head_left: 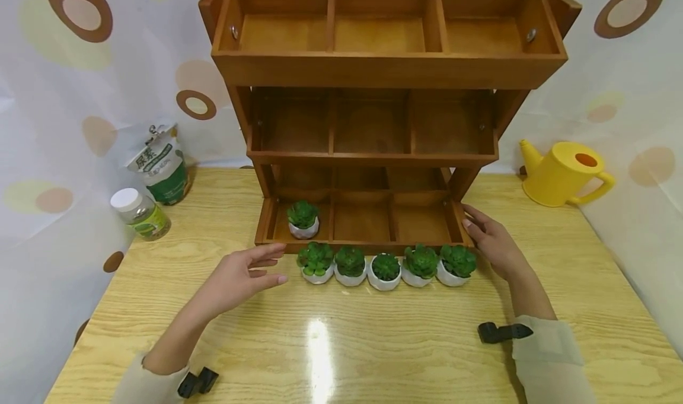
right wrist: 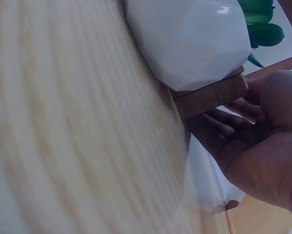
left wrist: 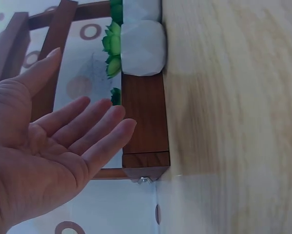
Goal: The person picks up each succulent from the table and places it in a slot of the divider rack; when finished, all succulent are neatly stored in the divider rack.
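Note:
A three-tier wooden shelf [head_left: 389,72] with divided compartments stands at the middle of the table. One potted succulent [head_left: 303,219] sits in its bottom left compartment. Several more succulents in white faceted pots [head_left: 385,270] line up on the table along the shelf's front edge. My left hand [head_left: 237,282], fingers extended and holding nothing, hovers beside the row's left end. In the left wrist view its palm [left wrist: 43,156] faces the shelf's bottom corner. My right hand [head_left: 495,244] grips the right side board [right wrist: 211,97] of the bottom tier, thumb over its upper edge and fingers along the outside.
On the left of the table stand a white-capped jar [head_left: 141,214] and a green and white pouch [head_left: 162,166]. A yellow watering can [head_left: 560,175] is at the back right. Patterned white cloth [head_left: 53,125] hangs behind and at the sides.

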Action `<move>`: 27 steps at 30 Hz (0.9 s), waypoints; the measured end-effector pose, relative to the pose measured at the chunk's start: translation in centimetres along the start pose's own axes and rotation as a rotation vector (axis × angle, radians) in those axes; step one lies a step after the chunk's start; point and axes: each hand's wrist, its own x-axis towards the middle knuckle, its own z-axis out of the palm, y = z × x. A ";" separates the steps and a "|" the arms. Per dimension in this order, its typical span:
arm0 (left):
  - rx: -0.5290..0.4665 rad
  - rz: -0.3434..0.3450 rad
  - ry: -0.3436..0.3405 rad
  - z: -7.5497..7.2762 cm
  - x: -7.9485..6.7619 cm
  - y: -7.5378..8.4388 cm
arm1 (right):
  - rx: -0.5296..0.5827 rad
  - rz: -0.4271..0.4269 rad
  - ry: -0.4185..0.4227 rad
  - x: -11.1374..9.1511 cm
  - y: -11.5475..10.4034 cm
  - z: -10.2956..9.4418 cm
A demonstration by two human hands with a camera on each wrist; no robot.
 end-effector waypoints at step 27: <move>-0.042 -0.054 -0.124 1.9 2.9 -1.3 | 0.011 0.000 -0.004 0.2 0.3 0.1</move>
